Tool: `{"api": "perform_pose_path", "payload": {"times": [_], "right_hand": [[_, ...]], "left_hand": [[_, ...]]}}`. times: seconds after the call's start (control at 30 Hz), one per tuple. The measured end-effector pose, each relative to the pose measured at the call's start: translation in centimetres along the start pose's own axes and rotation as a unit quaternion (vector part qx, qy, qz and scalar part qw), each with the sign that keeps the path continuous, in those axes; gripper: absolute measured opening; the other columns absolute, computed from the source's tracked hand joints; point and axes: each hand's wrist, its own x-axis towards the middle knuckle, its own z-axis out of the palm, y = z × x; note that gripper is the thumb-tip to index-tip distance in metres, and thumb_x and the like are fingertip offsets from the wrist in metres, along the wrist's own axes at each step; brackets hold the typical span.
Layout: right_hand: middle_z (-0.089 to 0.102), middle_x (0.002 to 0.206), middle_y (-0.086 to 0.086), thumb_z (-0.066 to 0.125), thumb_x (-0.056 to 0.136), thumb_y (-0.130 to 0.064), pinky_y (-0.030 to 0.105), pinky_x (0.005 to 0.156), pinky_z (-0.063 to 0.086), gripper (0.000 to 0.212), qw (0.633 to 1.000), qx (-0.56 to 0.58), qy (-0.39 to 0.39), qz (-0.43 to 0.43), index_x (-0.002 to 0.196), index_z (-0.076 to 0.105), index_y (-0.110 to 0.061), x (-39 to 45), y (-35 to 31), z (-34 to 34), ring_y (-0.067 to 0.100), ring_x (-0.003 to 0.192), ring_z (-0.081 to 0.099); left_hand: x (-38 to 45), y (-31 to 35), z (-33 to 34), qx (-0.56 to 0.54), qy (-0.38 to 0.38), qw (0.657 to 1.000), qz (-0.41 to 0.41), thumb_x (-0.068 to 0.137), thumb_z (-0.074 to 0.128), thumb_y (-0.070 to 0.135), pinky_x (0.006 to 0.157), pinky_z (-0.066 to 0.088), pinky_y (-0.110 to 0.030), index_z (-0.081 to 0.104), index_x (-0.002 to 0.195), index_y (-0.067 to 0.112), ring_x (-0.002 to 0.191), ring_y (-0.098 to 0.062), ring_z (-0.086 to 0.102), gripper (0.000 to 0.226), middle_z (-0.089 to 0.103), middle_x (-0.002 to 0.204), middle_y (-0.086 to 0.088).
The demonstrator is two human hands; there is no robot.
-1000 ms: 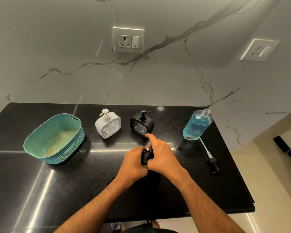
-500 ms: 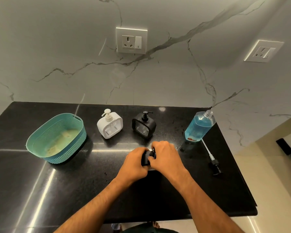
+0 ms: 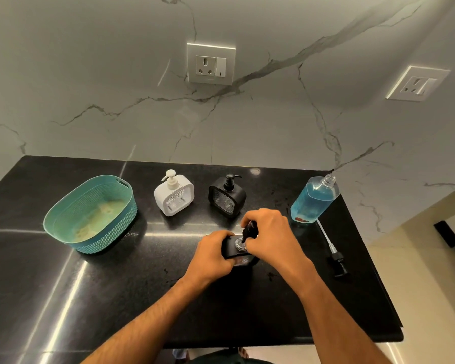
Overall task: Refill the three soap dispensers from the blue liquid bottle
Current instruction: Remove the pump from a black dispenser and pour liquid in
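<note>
A black soap dispenser point(image 3: 231, 249) stands on the black counter near the middle, and my left hand point(image 3: 212, 254) grips its body. My right hand point(image 3: 269, 235) pinches its black pump head point(image 3: 248, 229), lifted just off the dispenser's round neck opening, which shows clear. Behind them stand a white dispenser point(image 3: 174, 193) and a second black dispenser point(image 3: 227, 197), both with pumps on. The blue liquid bottle point(image 3: 313, 200) stands uncapped at the right.
A teal plastic basket point(image 3: 90, 214) sits at the left. The blue bottle's own pump with its long tube point(image 3: 332, 249) lies on the counter point(image 3: 63, 298) at the right, close to the counter's right edge. A marble wall with sockets rises behind.
My right hand has raised the pump head off the near dispenser, so its neck opening is now uncovered. My left hand keeps its hold on the body.
</note>
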Motion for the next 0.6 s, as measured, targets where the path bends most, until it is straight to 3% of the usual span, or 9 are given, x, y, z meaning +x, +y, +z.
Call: {"api": "perform_pose_path", "payload": {"times": [0.2, 0.47, 0.6], "right_hand": [[0.068, 0.091, -0.01, 0.08, 0.069, -0.014, 0.019, 0.076, 0.053, 0.034, 1.0, 0.017, 0.016, 0.011, 0.096, 0.073, -0.033, 0.0, 0.5, -1.6, 0.006, 0.085, 0.062], [0.064, 0.081, -0.017, 0.083, 0.067, -0.016, 0.009, 0.065, 0.048, 0.031, 0.998, 0.044, 0.027, 0.038, 0.088, 0.068, -0.035, -0.5, 2.0, -2.4, 0.001, 0.077, 0.063], [0.066, 0.084, -0.015, 0.084, 0.069, -0.017, 0.013, 0.067, 0.051, 0.031, 0.996, 0.062, 0.039, 0.048, 0.087, 0.065, -0.034, -1.2, 3.2, -3.9, 0.003, 0.081, 0.065]], "left_hand": [[0.7, 0.3, -0.2, 0.005, 0.014, 1.0, 0.002, 0.067, 0.093, 0.039, 0.08, 0.052, -0.023, 0.07, 0.113, 0.022, 0.091, -0.006, 0.065, 0.055, 0.072, 0.103, 0.01], [1.0, 0.4, -0.3, 0.002, 0.011, 1.0, -0.004, 0.066, 0.093, 0.037, 0.079, 0.053, -0.022, 0.07, 0.111, 0.024, 0.091, -0.003, 0.064, 0.052, 0.072, 0.101, 0.012], [1.1, 0.2, -0.4, -0.005, 0.017, 1.0, -0.012, 0.066, 0.092, 0.035, 0.077, 0.044, -0.011, 0.07, 0.11, 0.026, 0.09, 0.0, 0.063, 0.05, 0.069, 0.098, 0.018]]}}
